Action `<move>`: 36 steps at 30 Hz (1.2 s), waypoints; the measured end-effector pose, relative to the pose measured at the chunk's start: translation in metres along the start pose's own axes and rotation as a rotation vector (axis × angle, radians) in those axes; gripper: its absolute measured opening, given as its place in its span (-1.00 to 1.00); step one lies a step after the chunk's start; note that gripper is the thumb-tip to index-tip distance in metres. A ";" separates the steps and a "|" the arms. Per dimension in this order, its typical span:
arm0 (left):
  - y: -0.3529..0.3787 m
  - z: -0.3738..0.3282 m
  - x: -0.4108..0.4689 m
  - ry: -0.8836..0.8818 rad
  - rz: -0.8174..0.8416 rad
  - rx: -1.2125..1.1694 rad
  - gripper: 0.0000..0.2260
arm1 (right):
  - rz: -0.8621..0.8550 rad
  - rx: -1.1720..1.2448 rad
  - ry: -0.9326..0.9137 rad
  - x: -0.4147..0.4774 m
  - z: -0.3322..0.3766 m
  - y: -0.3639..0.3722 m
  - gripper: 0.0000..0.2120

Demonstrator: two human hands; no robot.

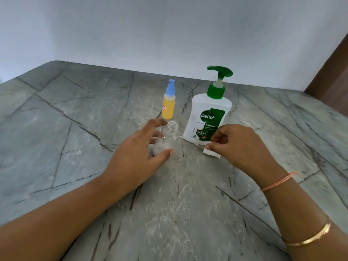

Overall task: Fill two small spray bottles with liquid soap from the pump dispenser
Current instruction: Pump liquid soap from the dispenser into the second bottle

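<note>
We see a grey marble counter (75, 129) with dark veins; pale blue wall (169, 31) behind; brown wooden edge (331, 76) far right. Soft, even light.

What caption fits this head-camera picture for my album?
Left hand around an open clear bottle, right hand pinching a white sprayer, beside the soap pump and a yellow bottle.

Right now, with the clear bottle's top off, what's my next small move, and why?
Probably lay the white spray cap down on the table. The right hand pinches it, so it can't press the pump dispenser yet. The left hand already holds the clear bottle, open-necked and seemingly empty, beside the dispenser.
</note>
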State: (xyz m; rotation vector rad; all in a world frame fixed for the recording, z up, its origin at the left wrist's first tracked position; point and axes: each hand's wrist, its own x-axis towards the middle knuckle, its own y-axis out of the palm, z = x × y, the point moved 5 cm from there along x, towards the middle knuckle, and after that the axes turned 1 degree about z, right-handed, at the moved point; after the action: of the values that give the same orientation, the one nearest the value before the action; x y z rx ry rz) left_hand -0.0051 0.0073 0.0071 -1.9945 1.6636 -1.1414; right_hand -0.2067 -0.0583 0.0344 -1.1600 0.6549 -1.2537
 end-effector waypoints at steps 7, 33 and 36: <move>0.001 0.001 0.000 0.007 -0.007 0.018 -0.47 | -0.129 0.119 -0.027 -0.002 0.002 -0.017 -0.85; -0.023 -0.030 0.084 -0.134 0.013 -0.098 -0.61 | -0.632 0.340 -0.343 0.023 0.052 -0.098 -0.87; -0.025 -0.032 0.091 -0.141 0.002 -0.095 -0.62 | -0.555 0.319 -0.301 0.033 0.056 -0.092 -0.87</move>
State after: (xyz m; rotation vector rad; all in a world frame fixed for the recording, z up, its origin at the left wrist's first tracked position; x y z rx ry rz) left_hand -0.0102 -0.0616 0.0782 -2.0777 1.6762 -0.9127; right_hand -0.1830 -0.0642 0.1443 -1.2648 -0.1072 -1.5308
